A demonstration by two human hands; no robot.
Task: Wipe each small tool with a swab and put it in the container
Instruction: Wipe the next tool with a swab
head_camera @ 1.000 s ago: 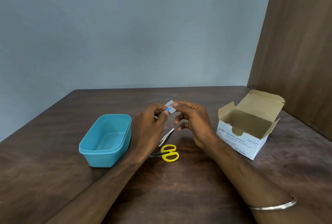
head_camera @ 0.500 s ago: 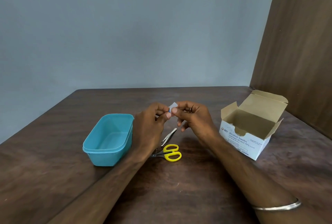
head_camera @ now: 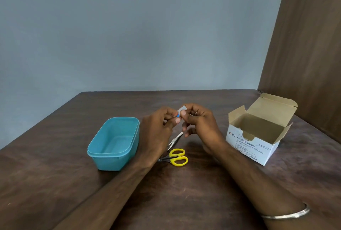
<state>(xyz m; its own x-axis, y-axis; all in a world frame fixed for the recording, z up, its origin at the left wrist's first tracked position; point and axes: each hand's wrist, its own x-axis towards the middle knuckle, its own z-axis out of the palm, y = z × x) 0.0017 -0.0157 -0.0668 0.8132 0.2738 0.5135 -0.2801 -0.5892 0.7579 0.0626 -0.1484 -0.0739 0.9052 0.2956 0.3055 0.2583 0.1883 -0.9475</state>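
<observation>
I held the swab packet (head_camera: 181,110) pinched between my left hand (head_camera: 158,134) and right hand (head_camera: 200,126), above the tweezers (head_camera: 175,141) and scissors (head_camera: 176,157). To open it well, I judged I should tear from 1 edge with both thumbs close together. The container (head_camera: 113,143) sat just left, the swab box (head_camera: 258,134) well right, with bare table (head_camera: 184,202) near me.

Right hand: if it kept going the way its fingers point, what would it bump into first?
The right hand points left, so it would most likely meet the left hand first; both already pinch the swab packet between them.
</observation>
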